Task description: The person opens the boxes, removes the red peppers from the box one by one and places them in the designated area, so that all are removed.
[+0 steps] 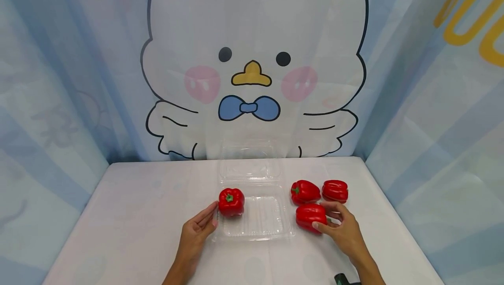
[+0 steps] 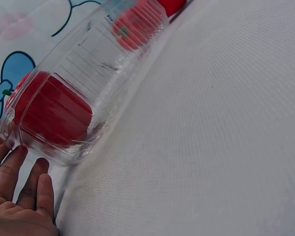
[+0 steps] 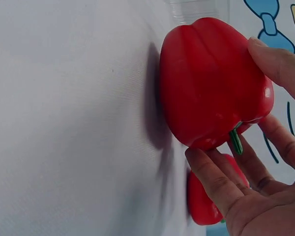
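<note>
A clear plastic clamshell container (image 1: pixel 264 215) lies open on the table, its lid (image 1: pixel 250 169) folded back. One red bell pepper (image 1: pixel 231 202) stands stem up in its left end. My left hand (image 1: pixel 198 226) touches the container's left edge with fairly straight fingers (image 2: pixel 9 172). To the right of the container, my right hand (image 1: pixel 341 228) grips a second red bell pepper (image 3: pixel 214 83) between thumb and fingers, its green stem toward the palm. Whether this pepper touches the cloth I cannot tell. Just behind it lie two more red bell peppers (image 1: pixel 305 192) (image 1: pixel 335 191).
A white cloth covers the table (image 1: pixel 130 215). Printed curtains (image 1: pixel 252 22) stand along its back and both sides. A dark object (image 1: pixel 341 279) shows beside the right wrist at the bottom of the head view.
</note>
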`<state>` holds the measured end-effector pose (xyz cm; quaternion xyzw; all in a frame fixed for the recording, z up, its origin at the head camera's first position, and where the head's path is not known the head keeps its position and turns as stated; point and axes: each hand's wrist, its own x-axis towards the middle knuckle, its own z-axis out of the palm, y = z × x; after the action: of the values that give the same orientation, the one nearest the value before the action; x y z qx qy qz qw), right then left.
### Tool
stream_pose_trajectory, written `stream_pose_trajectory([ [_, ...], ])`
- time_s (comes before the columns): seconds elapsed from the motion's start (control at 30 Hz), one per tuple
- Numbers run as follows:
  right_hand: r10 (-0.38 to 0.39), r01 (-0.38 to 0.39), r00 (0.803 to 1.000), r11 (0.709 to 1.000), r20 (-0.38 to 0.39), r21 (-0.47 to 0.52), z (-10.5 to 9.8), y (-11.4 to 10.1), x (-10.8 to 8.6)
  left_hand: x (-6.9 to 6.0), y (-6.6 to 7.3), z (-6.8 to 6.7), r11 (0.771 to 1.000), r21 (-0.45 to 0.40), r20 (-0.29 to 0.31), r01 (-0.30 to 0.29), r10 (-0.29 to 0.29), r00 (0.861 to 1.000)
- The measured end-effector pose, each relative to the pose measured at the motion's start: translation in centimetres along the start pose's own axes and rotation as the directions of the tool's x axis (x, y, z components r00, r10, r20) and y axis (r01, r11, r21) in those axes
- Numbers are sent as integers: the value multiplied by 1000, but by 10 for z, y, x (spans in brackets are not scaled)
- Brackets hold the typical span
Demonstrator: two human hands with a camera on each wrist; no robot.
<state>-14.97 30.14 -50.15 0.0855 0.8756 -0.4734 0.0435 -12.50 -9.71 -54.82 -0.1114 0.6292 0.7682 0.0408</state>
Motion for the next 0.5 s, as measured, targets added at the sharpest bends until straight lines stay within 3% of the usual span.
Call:
stream_pose_trajectory([
  [0.5,-1,0,1000,1000,-2,-18,1,-2,-1,-1,-1,-2,1000,-18,11,-15,15,1000],
])
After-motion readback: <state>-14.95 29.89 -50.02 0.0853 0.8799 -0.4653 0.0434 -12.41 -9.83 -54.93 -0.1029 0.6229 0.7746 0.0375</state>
